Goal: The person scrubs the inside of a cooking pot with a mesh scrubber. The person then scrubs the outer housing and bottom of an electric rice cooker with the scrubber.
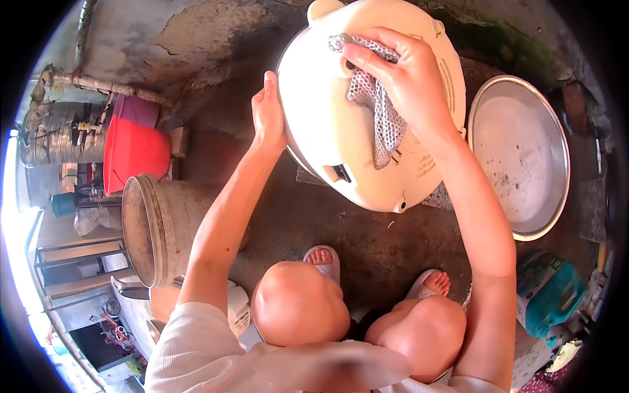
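Observation:
A cream-coloured, rounded plastic appliance housing (327, 118) with vent slots and a dark socket opening is tilted up in front of me. My left hand (267, 111) grips its left side, thumb up along the edge; the other fingers are mostly hidden. Pinched in my right hand (409, 75) is a grey-white mesh cloth (386, 124), bunched at the top and hanging down over the housing's surface. The thumb and fingers of that hand are closed on the cloth near the upper part of the housing.
To the right, a large metal basin (521, 157) stands beside the housing, with a teal plastic jug (550, 295) nearer me. A red bucket (134, 147) and a big worn bucket (147, 229) are at left. My knees and sandalled feet are below, on dark wet-looking floor (367, 229).

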Action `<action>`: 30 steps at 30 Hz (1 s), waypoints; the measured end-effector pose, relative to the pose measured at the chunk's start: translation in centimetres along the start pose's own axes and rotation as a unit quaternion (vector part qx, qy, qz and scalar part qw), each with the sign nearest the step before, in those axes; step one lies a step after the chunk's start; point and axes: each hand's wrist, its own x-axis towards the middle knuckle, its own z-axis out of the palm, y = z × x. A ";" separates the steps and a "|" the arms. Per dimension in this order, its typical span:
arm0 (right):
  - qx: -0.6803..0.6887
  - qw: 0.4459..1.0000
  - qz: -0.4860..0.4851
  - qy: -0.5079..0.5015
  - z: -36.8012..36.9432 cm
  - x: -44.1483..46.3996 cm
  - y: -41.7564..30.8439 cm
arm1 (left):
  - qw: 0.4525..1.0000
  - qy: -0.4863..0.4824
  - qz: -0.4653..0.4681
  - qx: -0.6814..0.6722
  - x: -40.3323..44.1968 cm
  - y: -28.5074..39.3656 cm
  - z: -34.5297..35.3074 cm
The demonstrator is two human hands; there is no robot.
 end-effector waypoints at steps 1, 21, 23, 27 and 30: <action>-0.022 0.999 -0.037 0.017 0.2 -0.2 0.5 | 1.000 0.007 -0.004 -0.005 -0.2 -0.1 0.0; -0.054 0.992 -0.114 -0.003 1.3 -0.4 0.4 | 0.999 0.044 0.018 -0.001 -1.6 -0.6 -0.4; -0.046 0.996 -0.081 -0.010 1.0 -0.3 0.3 | 0.999 0.042 0.013 0.016 -2.0 -0.5 -0.4; -0.229 0.958 -0.114 0.132 -3.5 -0.8 10.2 | 0.998 0.045 -0.015 -0.042 -2.1 -2.3 -1.9; -0.366 0.908 -0.148 0.138 -4.1 -5.0 13.2 | 0.996 0.074 -0.037 -0.028 -2.3 -4.2 -3.9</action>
